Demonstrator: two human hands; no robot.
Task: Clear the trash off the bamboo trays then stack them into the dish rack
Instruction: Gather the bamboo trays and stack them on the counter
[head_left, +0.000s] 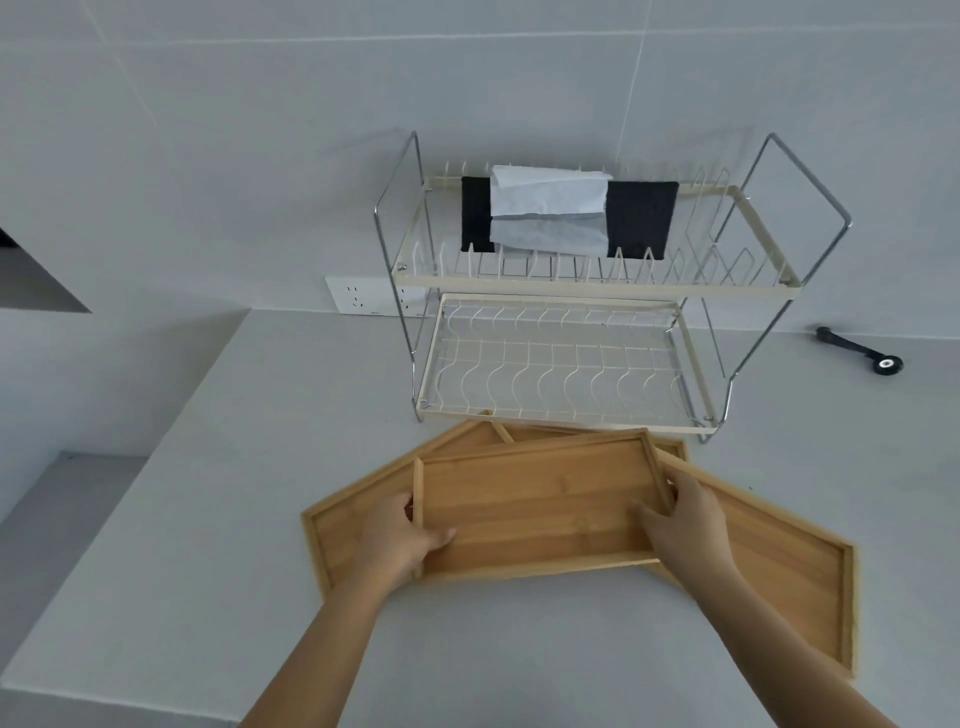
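White tiled wall behind, pale grey countertop (182, 519) below, w/ a wall socket (363, 296) at the back. Left hand (400, 540) clamps the short left end of the smaller rectangular bamboo tray (540, 499): thumb inside on the floor, the other digits prob. under the rim, hidden. That tray sits on top of two larger bamboo trays (779, 551) fanned out flat beneath it, touching. Right hand (685, 519) closes on the right end, so the tray spans between both palms, a level two-handed hold, likely for lifting it clear. No trash visible on any tray. Just behind stands the two-tier wire dish rack (571, 364), lower shelf bare; upper tier carries a black cloth w/ white tissue (550, 208). Far right, a black handled tool (857, 351) lies well apart.
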